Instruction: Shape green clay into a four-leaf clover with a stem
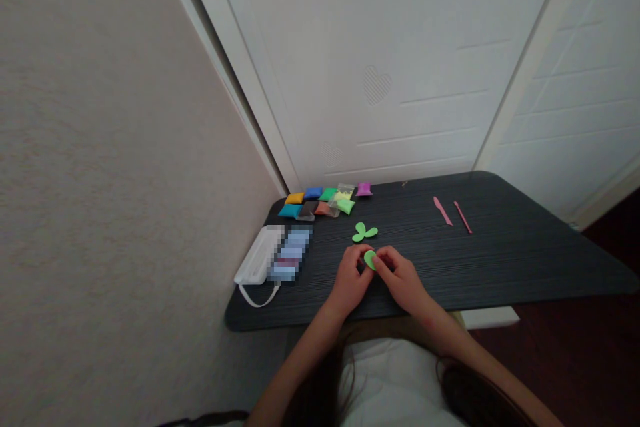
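Note:
Between my fingers is a small flattened piece of light green modelling clay [370,259], roughly round. My left hand [351,278] grips it from the left, fingers curled behind it. From the right, my right hand [399,275] pinches it, the thumb pressed on its face. Just beyond my hands, three light green clay petals [365,233] lie joined at the middle like a clover on the dark table [495,267]. The fingertips behind the clay are partly hidden.
Several coloured clay packets [314,193] lie at the back left, a purple packet [364,189] beside them. A white case [261,255] with a strap and a blurred-out phone-like object [291,253] sit at left. A pink clay knife [443,211] and thin pink tool [463,217] lie right.

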Demonstrator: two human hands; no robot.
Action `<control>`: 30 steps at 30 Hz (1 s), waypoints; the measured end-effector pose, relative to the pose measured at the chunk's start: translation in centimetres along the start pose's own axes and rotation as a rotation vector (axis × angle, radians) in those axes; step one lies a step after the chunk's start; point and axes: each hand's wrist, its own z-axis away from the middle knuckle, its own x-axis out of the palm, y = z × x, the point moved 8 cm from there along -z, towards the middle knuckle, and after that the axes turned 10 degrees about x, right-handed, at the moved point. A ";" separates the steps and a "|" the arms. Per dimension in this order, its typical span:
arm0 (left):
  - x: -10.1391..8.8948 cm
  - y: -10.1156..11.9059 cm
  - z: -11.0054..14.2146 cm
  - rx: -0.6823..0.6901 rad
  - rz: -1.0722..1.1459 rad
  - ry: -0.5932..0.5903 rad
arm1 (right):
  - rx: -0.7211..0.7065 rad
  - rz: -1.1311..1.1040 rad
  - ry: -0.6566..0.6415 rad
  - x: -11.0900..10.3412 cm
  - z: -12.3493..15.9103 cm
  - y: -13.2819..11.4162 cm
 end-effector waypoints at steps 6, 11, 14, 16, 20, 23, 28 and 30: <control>0.2 -0.4 0.1 -0.014 0.007 -0.016 | -0.001 0.008 -0.007 0.1 0.0 0.0; 0.3 -0.7 0.2 -0.037 0.014 -0.014 | 0.001 0.014 -0.005 0.0 0.0 0.1; 0.3 -0.7 0.2 -0.043 0.017 -0.017 | 0.007 0.004 -0.007 -0.1 0.1 0.0; 0.3 -0.8 0.2 -0.047 0.018 -0.022 | 0.006 -0.007 -0.008 -0.1 0.1 -0.1; 0.4 -0.9 0.2 -0.055 0.021 -0.023 | 0.008 -0.016 -0.003 -0.1 0.1 -0.1; 0.4 -0.8 0.2 -0.054 0.026 -0.016 | 0.015 -0.008 0.011 -0.2 0.0 0.0; 0.0 -0.5 0.1 -0.041 -0.007 0.019 | 0.015 -0.007 0.021 -0.2 -0.1 0.2; -0.3 -0.4 0.1 -0.037 -0.034 0.042 | 0.017 -0.005 0.030 -0.3 -0.1 0.2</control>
